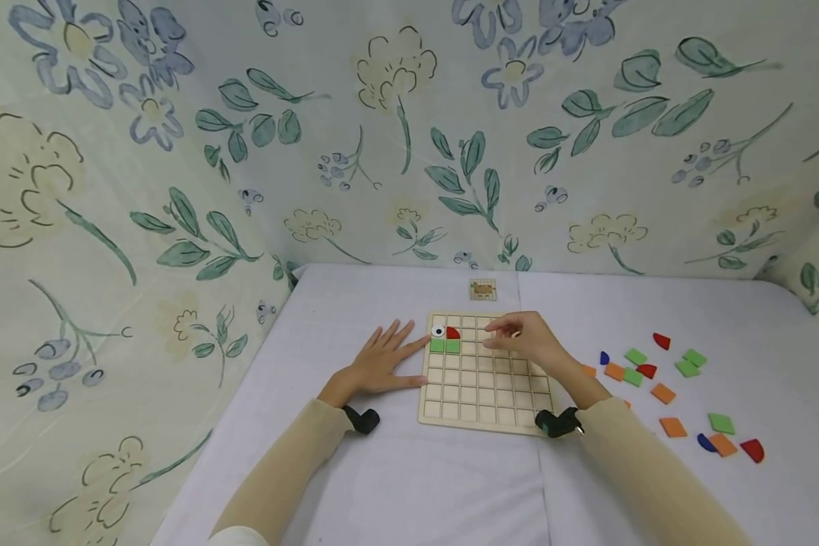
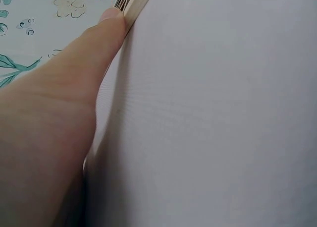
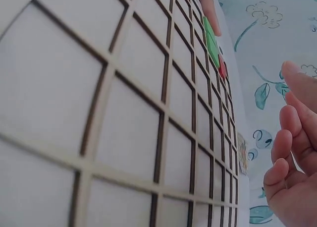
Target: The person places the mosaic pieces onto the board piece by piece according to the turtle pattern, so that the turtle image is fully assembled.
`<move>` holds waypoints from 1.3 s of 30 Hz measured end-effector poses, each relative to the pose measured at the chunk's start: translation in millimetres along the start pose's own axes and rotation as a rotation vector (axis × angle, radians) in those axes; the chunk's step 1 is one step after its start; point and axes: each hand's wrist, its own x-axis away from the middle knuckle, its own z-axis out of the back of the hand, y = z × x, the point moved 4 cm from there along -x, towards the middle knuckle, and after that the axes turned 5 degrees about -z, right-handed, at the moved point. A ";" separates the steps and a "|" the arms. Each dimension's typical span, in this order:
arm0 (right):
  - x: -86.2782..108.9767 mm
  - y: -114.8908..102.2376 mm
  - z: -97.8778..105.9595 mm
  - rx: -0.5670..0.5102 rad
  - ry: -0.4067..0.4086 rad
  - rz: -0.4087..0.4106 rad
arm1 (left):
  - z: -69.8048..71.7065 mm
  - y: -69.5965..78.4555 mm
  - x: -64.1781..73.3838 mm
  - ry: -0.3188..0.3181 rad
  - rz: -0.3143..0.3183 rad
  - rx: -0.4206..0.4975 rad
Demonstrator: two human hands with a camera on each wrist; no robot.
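Observation:
A pale wooden grid board [image 1: 478, 396] lies on the white cloth between the hands. Its upper left cells hold a white round piece with a black dot [image 1: 438, 331], a red quarter-round piece [image 1: 453, 333] and, just below them, two green square tiles [image 1: 445, 346]. Fingers spread, the left hand [image 1: 378, 365] rests flat on the cloth; its thumb [image 2: 106, 33] meets the board's left edge. The right hand [image 1: 528, 334] hovers over the board's upper right part, fingers loosely bent. In the right wrist view, nothing shows between its thumb and fingers [image 3: 290, 120].
Right of the board lie scattered loose pieces: several orange squares [image 1: 663, 393], green squares [image 1: 721, 423], red quarter-rounds [image 1: 753, 450] and blue half-rounds [image 1: 706, 443]. A small picture card [image 1: 483, 289] sits behind the board. A flower-patterned cloth [image 1: 396, 152] hangs at the back.

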 end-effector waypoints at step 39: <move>78.5 113.9 178.3 0.202 0.296 -0.314 | -3.4 -2.8 -1.0 -0.006 0.017 -0.023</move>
